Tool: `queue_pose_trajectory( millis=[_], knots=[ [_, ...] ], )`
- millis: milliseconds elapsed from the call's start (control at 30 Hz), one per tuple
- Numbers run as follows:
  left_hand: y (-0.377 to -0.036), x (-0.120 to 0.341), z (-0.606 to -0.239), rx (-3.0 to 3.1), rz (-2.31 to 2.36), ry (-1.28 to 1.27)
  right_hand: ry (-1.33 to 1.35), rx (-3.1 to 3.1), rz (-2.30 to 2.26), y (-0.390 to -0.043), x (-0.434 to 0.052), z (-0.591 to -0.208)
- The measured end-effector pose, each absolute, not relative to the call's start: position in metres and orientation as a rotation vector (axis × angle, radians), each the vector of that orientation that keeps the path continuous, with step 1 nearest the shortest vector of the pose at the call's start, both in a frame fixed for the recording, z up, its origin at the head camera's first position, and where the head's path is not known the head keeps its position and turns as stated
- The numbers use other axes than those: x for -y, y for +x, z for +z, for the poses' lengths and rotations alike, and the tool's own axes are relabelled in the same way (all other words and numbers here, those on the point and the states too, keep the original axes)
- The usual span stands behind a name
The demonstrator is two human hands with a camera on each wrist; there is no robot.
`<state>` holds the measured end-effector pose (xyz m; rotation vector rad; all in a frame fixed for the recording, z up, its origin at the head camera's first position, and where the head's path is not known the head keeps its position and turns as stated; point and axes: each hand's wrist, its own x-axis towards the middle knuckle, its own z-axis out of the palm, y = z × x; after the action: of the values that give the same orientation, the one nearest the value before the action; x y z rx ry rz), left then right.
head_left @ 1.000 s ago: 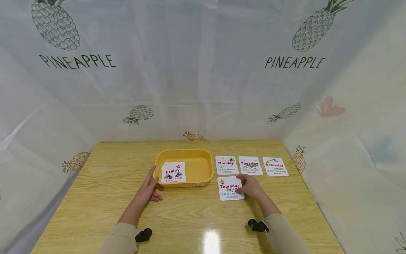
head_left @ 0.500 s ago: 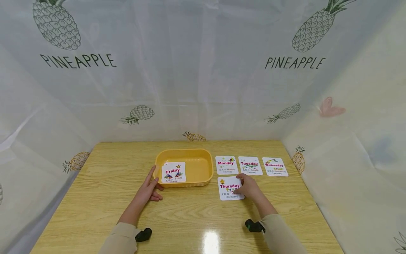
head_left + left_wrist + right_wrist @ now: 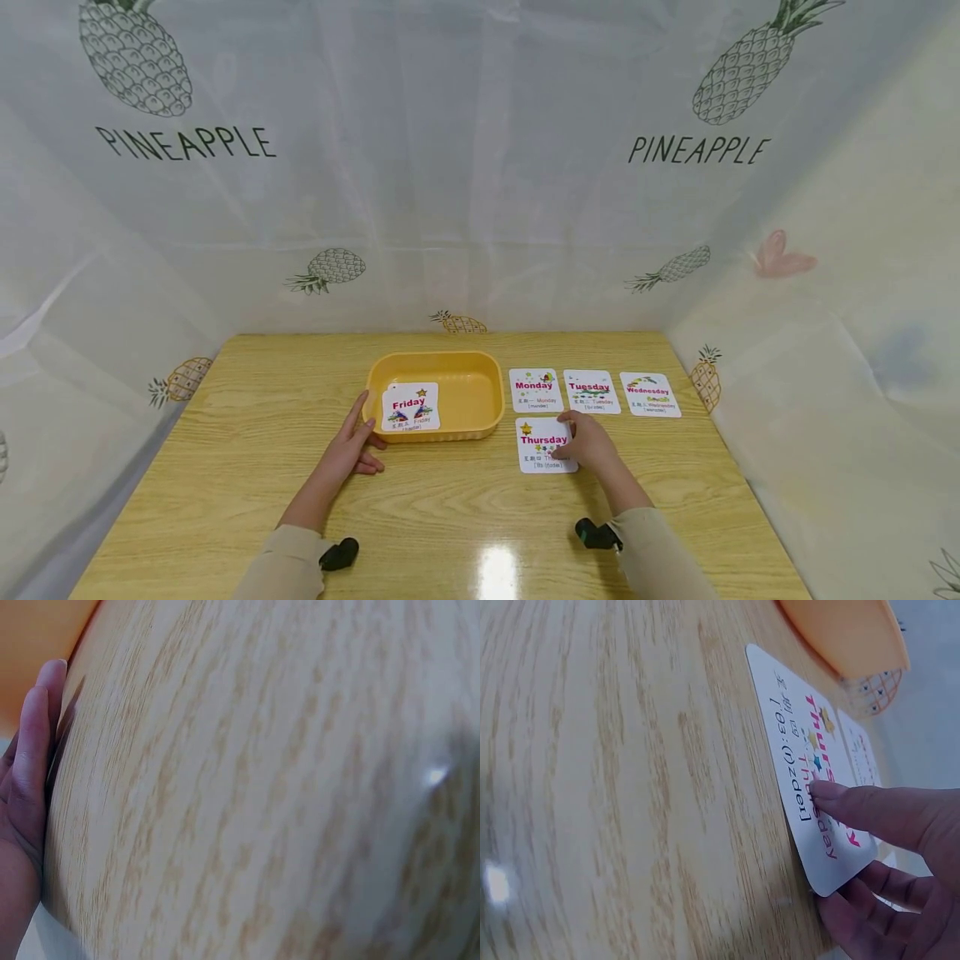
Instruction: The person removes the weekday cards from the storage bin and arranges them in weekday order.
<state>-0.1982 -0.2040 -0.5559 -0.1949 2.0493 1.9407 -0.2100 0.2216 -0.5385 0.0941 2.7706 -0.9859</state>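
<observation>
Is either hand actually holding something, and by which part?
The right hand pinches the Thursday card at its right edge, thumb on top. The left hand holds nothing; it rests beside the yellow tray.

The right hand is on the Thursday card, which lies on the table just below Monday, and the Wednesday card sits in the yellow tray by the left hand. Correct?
Not quite. The card in the yellow tray is the Friday card, as the head view shows; Wednesday lies on the table. The right hand is on the Thursday card, below Monday, and the left hand is by the tray.
</observation>
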Motion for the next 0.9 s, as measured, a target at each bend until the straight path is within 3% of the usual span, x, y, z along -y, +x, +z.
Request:
queue_pose_trajectory(
  millis=[900],
  knots=[
    [-0.202, 0.206, -0.575, -2.146, 1.898, -0.200, 0.070, -2.709, -1.274, -0.211, -0.232, -0.545]
  ],
)
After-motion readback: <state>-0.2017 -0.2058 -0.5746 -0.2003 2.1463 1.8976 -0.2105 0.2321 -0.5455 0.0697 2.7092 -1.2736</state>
